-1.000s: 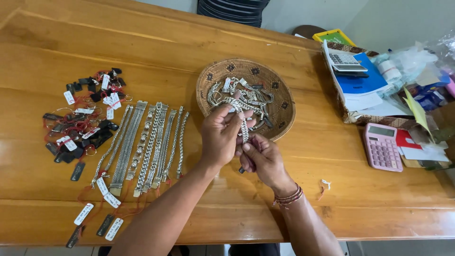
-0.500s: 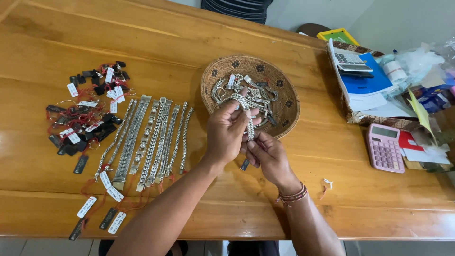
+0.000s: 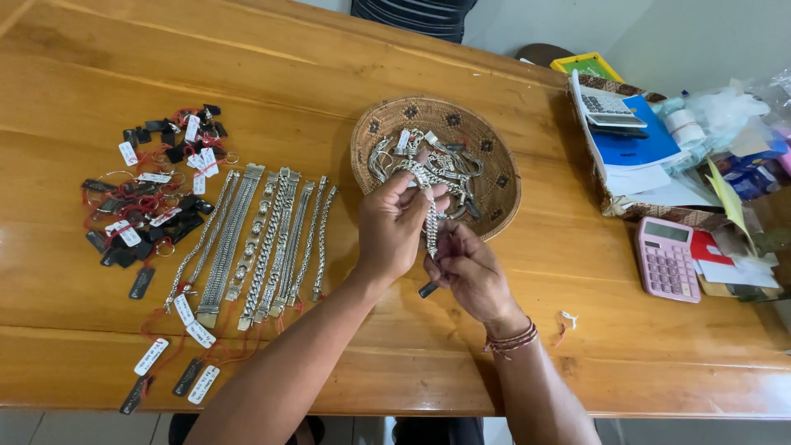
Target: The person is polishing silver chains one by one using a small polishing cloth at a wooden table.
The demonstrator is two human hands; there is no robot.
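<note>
Both my hands hold one silver chain bracelet [image 3: 430, 216] upright above the wooden table [image 3: 297, 91]. My left hand [image 3: 395, 224] pinches its upper end, level with the near rim of a round woven basket [image 3: 503, 185]. My right hand [image 3: 465, 270] grips the lower end, where a small black tag [image 3: 428, 289] hangs. Inside the basket lies a tangle of several more silver bracelets [image 3: 449, 161]. Left of my hands, several silver bracelets [image 3: 255, 239] lie side by side in a row, with white and black tags [image 3: 173, 363] on red strings at their near ends.
A heap of black and white tags with red strings [image 3: 152, 202] lies at the far left. A pink calculator [image 3: 666, 259] rests at the right, beside a woven tray [image 3: 634, 210] with a blue book, papers and another calculator. A person in a striped top [image 3: 412, 12] sits opposite.
My hands have stayed near the basket's front rim and keep working the same bracelet; the left fingers shifted slightly along its upper end. Nothing else on the table moved.
</note>
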